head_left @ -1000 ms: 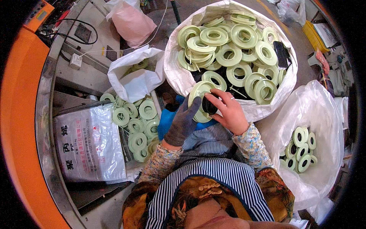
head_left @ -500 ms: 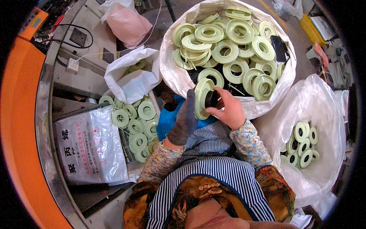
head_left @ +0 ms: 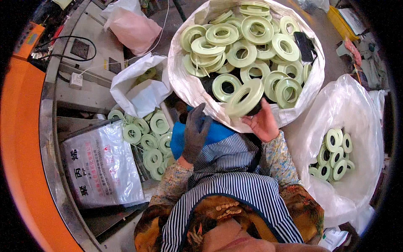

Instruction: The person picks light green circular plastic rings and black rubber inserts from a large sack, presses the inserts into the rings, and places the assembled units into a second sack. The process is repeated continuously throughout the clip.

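Note:
My right hand (head_left: 265,122) is bare and curled at the lower edge of a pale green flanged plastic ring (head_left: 247,94), which is tilted and slightly blurred. A dark part shows under the ring, beside my fingers. My left hand (head_left: 195,133) wears a dark grey glove and holds nothing. Its fingers are apart, over the blue cloth (head_left: 218,133) on my lap. Directly ahead, a large white woven sack (head_left: 184,90) with its top rolled open holds many similar green rings (head_left: 241,53), piled on one another.
At right, a clear plastic bag (head_left: 357,113) holds more rings. Left of my lap, further rings (head_left: 152,157) lie beside a printed white sack (head_left: 103,168). A smaller white bag (head_left: 147,101) stands behind them. A black phone-like object (head_left: 303,46) rests on the large sack's right side.
My gloved left hand has let go of the ring piece and drawn back to the left. The piece has tipped over and moved toward the sack, at my right hand.

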The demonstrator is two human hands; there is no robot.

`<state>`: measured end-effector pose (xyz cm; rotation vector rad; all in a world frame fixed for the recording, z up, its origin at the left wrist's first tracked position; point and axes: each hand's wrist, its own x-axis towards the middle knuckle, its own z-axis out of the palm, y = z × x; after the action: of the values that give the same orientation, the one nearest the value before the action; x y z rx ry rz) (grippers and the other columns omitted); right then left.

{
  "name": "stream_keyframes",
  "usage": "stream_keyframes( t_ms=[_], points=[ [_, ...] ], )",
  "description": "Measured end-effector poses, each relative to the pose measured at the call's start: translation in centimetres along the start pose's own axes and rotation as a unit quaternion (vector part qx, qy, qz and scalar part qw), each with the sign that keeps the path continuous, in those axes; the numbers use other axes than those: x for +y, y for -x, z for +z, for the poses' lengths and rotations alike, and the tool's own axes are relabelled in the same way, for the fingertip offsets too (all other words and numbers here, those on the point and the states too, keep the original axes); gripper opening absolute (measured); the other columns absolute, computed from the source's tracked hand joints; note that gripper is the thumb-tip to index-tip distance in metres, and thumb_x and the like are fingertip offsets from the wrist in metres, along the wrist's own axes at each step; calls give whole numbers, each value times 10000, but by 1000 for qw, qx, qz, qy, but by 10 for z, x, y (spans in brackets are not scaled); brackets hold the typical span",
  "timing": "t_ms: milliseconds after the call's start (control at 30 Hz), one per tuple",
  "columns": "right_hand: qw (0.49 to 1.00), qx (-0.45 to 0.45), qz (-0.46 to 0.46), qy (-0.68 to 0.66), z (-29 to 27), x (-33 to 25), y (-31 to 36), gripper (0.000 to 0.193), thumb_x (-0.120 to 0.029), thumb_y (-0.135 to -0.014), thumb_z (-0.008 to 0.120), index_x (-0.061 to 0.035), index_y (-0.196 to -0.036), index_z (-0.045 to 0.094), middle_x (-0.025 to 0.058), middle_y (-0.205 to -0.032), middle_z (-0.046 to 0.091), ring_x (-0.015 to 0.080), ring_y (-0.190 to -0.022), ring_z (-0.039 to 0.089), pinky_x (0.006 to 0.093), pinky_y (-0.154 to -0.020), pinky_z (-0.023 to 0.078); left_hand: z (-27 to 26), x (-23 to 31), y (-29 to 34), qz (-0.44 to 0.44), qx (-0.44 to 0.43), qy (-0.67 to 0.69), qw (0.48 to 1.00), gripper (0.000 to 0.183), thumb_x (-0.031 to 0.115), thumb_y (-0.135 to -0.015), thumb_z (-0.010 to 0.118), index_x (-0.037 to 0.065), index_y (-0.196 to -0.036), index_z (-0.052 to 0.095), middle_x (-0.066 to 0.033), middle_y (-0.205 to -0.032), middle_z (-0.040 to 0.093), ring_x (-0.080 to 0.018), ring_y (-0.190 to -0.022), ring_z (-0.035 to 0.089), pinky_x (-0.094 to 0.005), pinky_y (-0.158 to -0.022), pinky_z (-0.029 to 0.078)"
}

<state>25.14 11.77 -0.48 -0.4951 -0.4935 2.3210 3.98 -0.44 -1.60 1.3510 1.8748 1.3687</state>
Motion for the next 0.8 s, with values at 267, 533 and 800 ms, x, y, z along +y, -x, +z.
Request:
stream_keyframes(
  t_ms=[267, 533, 800],
  points=[
    [971, 13, -213, 112, 2, -90, 29, 595, -429, -957, 538, -26, -1382, 440, 172, -1192, 620, 275, -957, 657, 398, -812, 563, 60, 17, -62, -26, -8, 219, 975, 517, 163, -953, 625, 7, -1403, 424, -128, -1303, 542, -209, -1166, 543, -330, -1000, 443],
    [895, 228, -158, 350, -48, -46, -28, 562, -149, -910, 676, -42, -1400, 422, 107, -1214, 579, 151, -1032, 583, 288, -825, 530, 143, -14, -108, 50, -188, 93, 977, 829, 323, -829, 766, -14, -1454, 337, -233, -1440, 422, -281, -1274, 476, -378, -1068, 385],
    [596, 209, -212, 746, -51, -24, -33, 726, -203, -746, 797, -66, -1373, 456, 197, -1229, 533, 386, -1083, 575, 432, -915, 494, 158, -50, -107, -77, -27, -31, 996, 743, 274, -791, 775, -103, -1337, 443, -251, -1194, 597, -325, -1086, 602, -358, -907, 486]
  ],
)
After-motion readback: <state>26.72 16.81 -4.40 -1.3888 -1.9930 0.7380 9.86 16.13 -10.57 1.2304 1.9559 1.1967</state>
